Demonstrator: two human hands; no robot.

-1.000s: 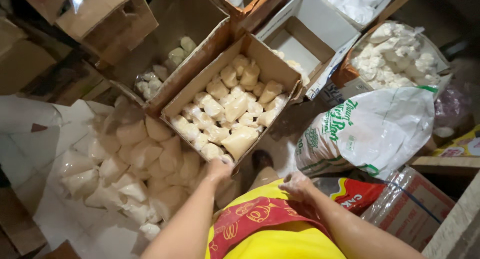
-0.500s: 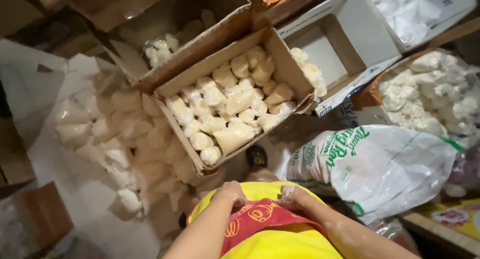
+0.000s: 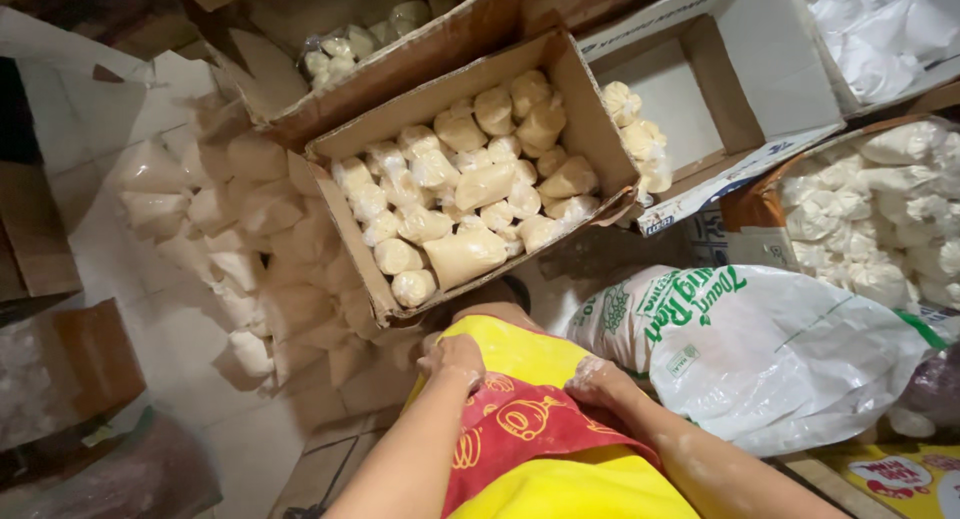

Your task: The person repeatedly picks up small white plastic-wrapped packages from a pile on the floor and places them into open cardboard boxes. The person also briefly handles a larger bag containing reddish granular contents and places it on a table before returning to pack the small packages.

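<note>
My left hand [image 3: 455,359] and my right hand [image 3: 598,382] both rest on my lap, pressed onto yellow and red cloth [image 3: 520,409]. Both are dusted with white powder and hold nothing that I can see. Just beyond them stands an open cardboard box [image 3: 355,249] filled with several small tied plastic bags of pale dough or flour [image 3: 470,209]. A large white plastic sack with green print [image 3: 760,359] lies to the right of my right hand.
A big clear bag of more packets [image 3: 250,239] lies on the left. Behind are another box of packets [image 3: 400,24], a nearly empty white-lined box [image 3: 720,89] and a box of white lumps [image 3: 880,219] at the right. Brown cartons [image 3: 60,369] stand far left.
The view has swung left and closer. My left hand has drawn back from the box edge to my lap, and both hands now sit together on the cloth.
</note>
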